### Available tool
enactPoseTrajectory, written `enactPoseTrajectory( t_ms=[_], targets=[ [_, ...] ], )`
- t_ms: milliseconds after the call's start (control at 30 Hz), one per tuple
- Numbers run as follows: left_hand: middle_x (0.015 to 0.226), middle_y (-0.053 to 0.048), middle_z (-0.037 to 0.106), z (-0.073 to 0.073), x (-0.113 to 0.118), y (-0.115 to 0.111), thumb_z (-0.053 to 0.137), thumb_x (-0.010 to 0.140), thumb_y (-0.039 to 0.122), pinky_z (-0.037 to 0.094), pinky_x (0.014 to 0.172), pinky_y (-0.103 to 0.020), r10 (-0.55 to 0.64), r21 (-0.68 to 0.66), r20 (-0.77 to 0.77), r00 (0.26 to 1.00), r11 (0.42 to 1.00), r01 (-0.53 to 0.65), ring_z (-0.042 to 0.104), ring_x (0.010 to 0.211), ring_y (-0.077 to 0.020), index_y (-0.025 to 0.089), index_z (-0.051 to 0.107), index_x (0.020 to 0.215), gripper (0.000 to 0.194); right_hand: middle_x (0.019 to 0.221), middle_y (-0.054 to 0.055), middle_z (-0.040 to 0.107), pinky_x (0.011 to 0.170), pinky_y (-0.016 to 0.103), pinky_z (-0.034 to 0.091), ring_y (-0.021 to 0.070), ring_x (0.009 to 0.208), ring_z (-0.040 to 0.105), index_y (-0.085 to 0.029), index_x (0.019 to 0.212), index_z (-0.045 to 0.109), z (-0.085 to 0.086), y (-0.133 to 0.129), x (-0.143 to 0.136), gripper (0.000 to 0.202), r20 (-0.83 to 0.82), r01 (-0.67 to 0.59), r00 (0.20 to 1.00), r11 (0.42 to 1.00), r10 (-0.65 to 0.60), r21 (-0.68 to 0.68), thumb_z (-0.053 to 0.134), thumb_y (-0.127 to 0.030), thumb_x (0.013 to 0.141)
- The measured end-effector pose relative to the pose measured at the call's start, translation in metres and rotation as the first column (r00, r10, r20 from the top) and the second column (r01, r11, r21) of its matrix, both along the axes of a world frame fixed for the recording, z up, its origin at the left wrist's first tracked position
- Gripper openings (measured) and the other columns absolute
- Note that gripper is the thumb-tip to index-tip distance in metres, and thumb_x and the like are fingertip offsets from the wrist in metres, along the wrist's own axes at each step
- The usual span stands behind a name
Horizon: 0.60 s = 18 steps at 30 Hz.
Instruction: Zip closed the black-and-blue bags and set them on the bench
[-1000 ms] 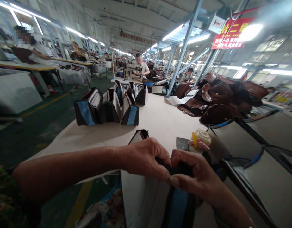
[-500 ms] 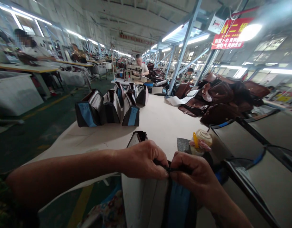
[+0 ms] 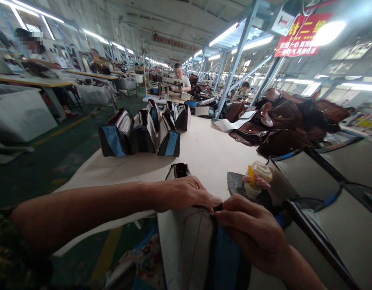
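Observation:
An unfinished bag, with pale grey panels, black edging and a blue strip, stands upright close in front of me. My left hand reaches across its top, fingers closed over the upper edge near the corner; their tips are partly hidden. At that same corner my right hand pinches the black edging between thumb and fingers. A small dark tab shows between the two hands. Behind my left hand, the top of a dark-lined opening pokes up.
Several similar bag bodies stand at the table's left. Large grey panels with black edging are stacked at right. Near them sit a roll with a yellow tool and a dark slab. Brown leather bags pile up behind.
My left hand has flattened and its fingers have stretched out over the bag's top edge. My right hand has turned slightly and still pinches the corner. The view has shifted a little.

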<state>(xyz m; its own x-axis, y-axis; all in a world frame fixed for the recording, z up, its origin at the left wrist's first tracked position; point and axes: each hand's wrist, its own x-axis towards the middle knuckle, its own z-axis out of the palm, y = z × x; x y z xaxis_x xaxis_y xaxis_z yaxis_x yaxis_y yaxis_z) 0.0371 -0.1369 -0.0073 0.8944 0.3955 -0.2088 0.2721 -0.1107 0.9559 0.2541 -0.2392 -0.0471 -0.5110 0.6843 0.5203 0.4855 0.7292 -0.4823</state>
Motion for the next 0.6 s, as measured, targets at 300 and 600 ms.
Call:
enactPoseTrajectory(
  t_ms=[300,600],
  targets=[
    [0.075,-0.001,0.060,0.001,-0.005,-0.006,0.059,0.096,0.031,0.043,0.068,-0.023,-0.220,0.456,0.062,0.973,0.874,0.169,0.054,0.073,-0.0134,0.012,0.070,0.083,0.026,0.095,0.008,0.069,0.076,0.034,0.050,0.0220,0.089,0.065,-0.022,0.104,0.068,0.010,-0.017,0.003,0.022,-0.136,0.100,0.984,0.986,-0.118,-0.130,0.047,-0.019,0.102],
    [0.073,-0.003,0.062,0.005,-0.011,-0.019,0.063,0.094,0.029,0.042,0.066,-0.023,-0.166,0.632,0.107,0.980,0.772,0.062,0.056,0.071,-0.0142,0.015,0.066,0.076,0.024,0.080,0.000,0.056,0.062,0.027,0.039,0.0131,0.071,0.054,-0.021,0.080,0.070,0.045,-0.003,-0.003,0.028,0.104,0.096,0.993,0.850,-0.049,-0.518,0.056,-0.033,0.102]
  ],
)
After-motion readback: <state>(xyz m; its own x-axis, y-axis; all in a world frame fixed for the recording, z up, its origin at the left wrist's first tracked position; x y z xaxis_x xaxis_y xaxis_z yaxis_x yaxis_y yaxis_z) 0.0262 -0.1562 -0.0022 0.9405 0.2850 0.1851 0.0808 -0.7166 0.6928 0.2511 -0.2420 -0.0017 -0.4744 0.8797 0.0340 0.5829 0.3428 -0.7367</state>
